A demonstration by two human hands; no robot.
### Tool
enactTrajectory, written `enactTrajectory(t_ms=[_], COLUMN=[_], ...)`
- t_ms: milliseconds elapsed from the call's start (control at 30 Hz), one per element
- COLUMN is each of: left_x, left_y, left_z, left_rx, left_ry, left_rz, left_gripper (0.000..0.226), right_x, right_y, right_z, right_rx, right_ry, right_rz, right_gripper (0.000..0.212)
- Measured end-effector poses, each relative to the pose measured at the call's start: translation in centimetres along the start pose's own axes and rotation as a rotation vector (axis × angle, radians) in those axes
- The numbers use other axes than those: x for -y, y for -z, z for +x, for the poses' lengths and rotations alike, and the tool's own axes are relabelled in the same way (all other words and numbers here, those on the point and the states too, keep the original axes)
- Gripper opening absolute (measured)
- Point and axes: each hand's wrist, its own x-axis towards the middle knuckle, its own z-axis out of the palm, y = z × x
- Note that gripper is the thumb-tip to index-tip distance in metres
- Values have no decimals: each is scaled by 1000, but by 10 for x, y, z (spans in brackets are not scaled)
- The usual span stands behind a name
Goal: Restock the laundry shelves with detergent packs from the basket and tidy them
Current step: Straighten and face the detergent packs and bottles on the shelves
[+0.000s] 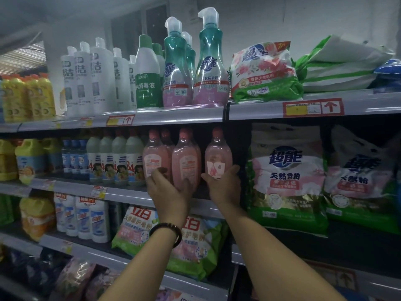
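My left hand (168, 187) cups lower body of 2 pink bottles (186, 157) at middle shelf front edge (121, 193); right hand (224, 185) wraps 3rd pink bottle (218, 155). Stiff, glossy, likely slippery, liquid-heavy; I'd grip low, around belly

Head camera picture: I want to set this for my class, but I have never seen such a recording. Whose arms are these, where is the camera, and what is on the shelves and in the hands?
There is no machine here. A person wears one camera on the head, so you look forward and down along their bare arms at shop shelves.

The left hand, with a dark bead bracelet on its wrist, closes around a pink translucent plastic bottle on the middle shelf. The right hand has its grip on a separate pink bottle with a white label. Large green-and-white detergent powder bags stand to the right.
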Motion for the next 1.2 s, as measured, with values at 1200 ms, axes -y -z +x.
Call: enactTrajectory(t_ms=[1200], left_x=[23], left_y=[-29], left_z=[12], left_rx=[127], left_ry=[-41], left_rz=[191], left_gripper=[47], right_x=[-2], right_y=[1], right_z=[-2], right_rx=[24], right_ry=[57], right_rz=[-129], right_gripper=[76])
